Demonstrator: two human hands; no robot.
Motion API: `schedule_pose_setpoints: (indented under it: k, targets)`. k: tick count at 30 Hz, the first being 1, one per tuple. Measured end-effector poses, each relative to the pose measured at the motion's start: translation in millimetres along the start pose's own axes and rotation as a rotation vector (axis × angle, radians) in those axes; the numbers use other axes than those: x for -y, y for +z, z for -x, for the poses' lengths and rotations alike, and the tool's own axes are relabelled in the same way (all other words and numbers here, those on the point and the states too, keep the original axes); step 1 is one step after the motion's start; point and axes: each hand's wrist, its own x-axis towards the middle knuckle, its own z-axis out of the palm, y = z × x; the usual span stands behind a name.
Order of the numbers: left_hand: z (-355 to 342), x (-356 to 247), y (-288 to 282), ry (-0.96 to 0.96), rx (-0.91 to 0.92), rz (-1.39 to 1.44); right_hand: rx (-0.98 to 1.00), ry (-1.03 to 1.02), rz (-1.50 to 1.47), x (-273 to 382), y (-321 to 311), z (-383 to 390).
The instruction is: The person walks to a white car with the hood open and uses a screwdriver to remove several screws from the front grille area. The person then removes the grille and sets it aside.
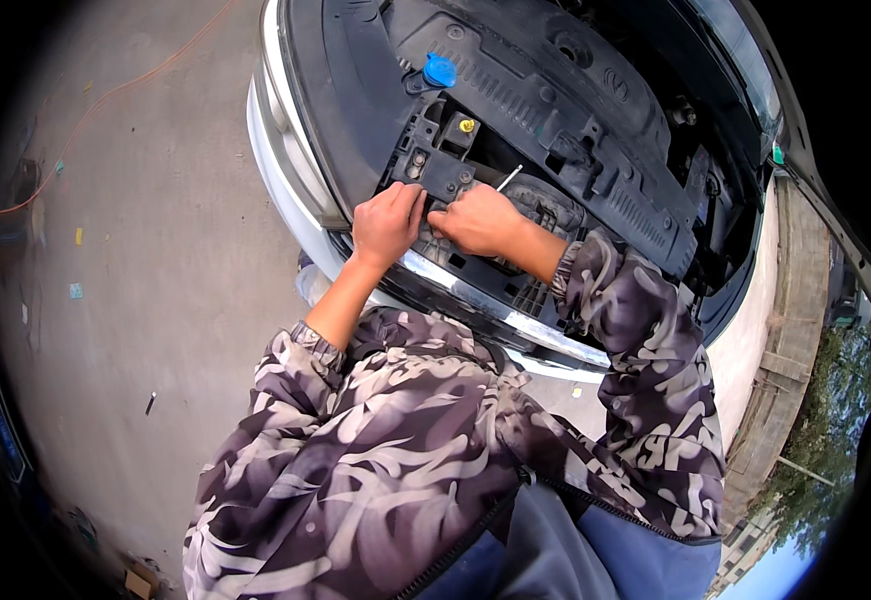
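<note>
1. Left hand point(385, 225), right hand point(482, 220): fingers curled; I can't tell what they grip.
2. Black bracket point(437, 172): just beyond both, near the front edge of the car point(295, 213); long axis left-to-right.

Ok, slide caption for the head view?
Left hand and right hand at a black panel near the car engine cover.

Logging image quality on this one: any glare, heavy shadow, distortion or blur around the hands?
Head view: left hand and right hand look fairly sharp; head view: bright glare on the chrome trim; head view: deep shadow at the engine cover's right; head view: black corners, brownish ledge bowed at right.
</note>
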Motion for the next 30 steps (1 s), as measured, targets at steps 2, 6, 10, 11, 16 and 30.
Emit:
schedule_pose_setpoints:
  k: [2,6,10,11,16,30]
  targets:
    - [1.9,1.4,4.1,0.016,-0.020,-0.010,0.022,0.138,-0.057,10.6,-1.4,4.9]
    - [1.0,2.7,3.2,0.010,-0.027,-0.032,-0.055,0.525,-0.153,44.1,9.5,4.6]
    - [1.2,3.2,4.7,-0.004,-0.040,-0.040,-0.088,0.601,-0.289,42.5,6.3,2.7]
    - [2.1,2.7,4.8,-0.008,-0.041,-0.036,-0.084,0.534,-0.273,37.9,6.1,4.8]
    - [0.3,7.0,7.0,0.017,-0.031,-0.049,-0.008,0.302,-0.103,22.8,-1.5,-3.2]
    - [2.6,8.6,9.6,0.016,0.001,-0.009,-0.055,0.463,-0.210,31.7,8.1,7.0]
